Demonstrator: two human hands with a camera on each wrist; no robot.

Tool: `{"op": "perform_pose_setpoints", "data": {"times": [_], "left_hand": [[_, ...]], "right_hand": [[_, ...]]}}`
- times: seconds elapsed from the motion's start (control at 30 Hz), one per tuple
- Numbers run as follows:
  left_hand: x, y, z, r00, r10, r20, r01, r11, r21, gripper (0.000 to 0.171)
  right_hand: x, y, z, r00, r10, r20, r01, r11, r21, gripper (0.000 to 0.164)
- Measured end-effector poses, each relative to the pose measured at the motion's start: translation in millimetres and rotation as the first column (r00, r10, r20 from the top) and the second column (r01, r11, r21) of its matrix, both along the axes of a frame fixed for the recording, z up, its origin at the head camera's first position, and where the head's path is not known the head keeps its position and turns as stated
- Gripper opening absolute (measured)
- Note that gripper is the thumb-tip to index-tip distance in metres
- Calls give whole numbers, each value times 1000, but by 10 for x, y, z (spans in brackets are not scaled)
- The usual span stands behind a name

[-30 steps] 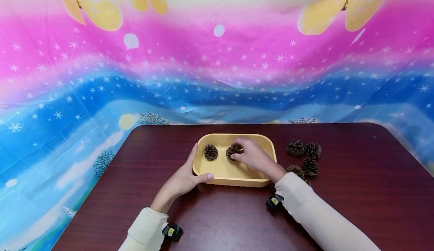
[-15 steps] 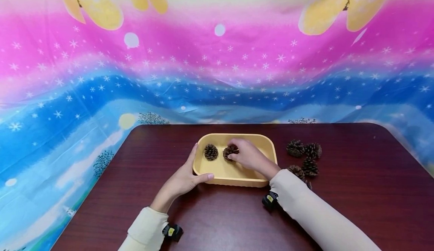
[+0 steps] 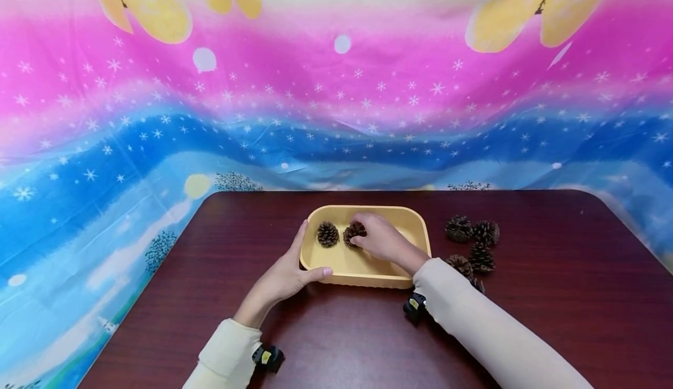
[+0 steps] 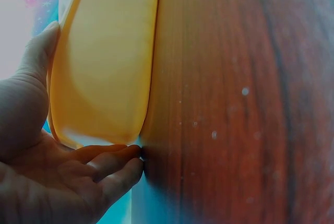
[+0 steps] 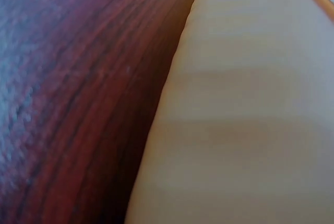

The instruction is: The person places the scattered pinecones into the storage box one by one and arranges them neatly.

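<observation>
A yellow plastic tray [image 3: 363,281] stands on the table, one brown pine cone [image 3: 328,234] lying in its left part. My left hand [image 3: 284,278] grips the tray's left end, thumb over the front rim and fingers along the side. In the left wrist view, the left hand [image 4: 62,177] has its thumb at the rim and its fingertips low against the wall. Inside the tray, my right hand [image 3: 381,240] pinches a second pine cone [image 3: 350,236] close beside the first, partly covering it. The right wrist view holds only the tray wall [image 5: 235,130] and table; the hand is hidden there.
Several more pine cones [image 3: 482,257] lie in a loose group on the dark red wooden table [image 3: 557,295], right of the tray; the right sleeve [image 3: 473,301] passes close to them. A patterned cloth [image 3: 336,108] hangs behind the table.
My right hand has shifted a little left inside the tray, bringing its pine cone nearer the first one. The left hand and tray stay in place.
</observation>
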State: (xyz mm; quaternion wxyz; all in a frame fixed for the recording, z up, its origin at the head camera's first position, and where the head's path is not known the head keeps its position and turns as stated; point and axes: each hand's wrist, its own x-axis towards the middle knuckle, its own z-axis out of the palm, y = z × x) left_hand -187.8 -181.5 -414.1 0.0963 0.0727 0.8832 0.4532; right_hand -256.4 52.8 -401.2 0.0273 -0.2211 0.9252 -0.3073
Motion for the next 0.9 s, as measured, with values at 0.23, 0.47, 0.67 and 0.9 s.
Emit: {"op": "perform_pose_setpoints", "data": {"times": [0.23,0.47,0.67,0.9], "left_hand": [[1,-2,4,1000,2,-7,-2,1000,-11,122],[-5,1,-2,1000,3,-5,-4,1000,-16,122],[-9,3,2,1000,2,0,-2,1000,-7,122],[-9,4,10,1000,-3,1,3,1000,5,121]], "right_hand": [[-11,6,-17,1000,-21,4,21,1000,1,42],[-5,9,-26,999,-40,24,40,999,13,46],[-16,4,-36,998,-54,30,54,999,-1,43],[-28,-7,-50,998,-57,25,57,998,-13,40]]}}
